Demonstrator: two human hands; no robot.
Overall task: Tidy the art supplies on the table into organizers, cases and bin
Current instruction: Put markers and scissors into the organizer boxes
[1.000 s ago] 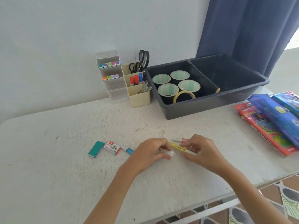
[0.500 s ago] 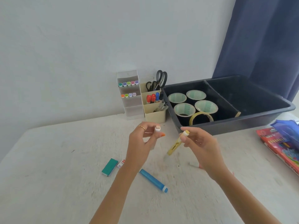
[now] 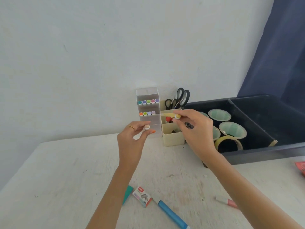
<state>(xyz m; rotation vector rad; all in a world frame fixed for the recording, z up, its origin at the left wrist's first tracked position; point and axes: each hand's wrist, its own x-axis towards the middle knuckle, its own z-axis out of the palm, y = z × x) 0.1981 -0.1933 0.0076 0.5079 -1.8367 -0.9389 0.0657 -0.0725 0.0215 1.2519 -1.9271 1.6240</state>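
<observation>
The rack (image 3: pixel 148 96) at 12 o'clock and the bin (image 3: pixel 264 152) at 2 o'clock are partly filled. The right hand (image 3: pixel 196 129) pinches a yellow marker (image 3: pixel 170 115) just beside the rack, and the left hand (image 3: pixel 132 142) pinches a pale marker (image 3: pixel 146 126). A blue marker (image 3: pixel 171 214), pink marker (image 3: pixel 227 201) and staple box (image 3: pixel 142 196) wait at 6 o'clock.

Pale grey wall (image 3: pixel 99 55) behind; dark blue curtain (image 3: pixel 280 55) hanging at upper right

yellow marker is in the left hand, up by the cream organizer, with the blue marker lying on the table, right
No: the head view shows the yellow marker in the right hand, not the left. It is up by the cream organizer, and the blue marker does lie on the table.
</observation>
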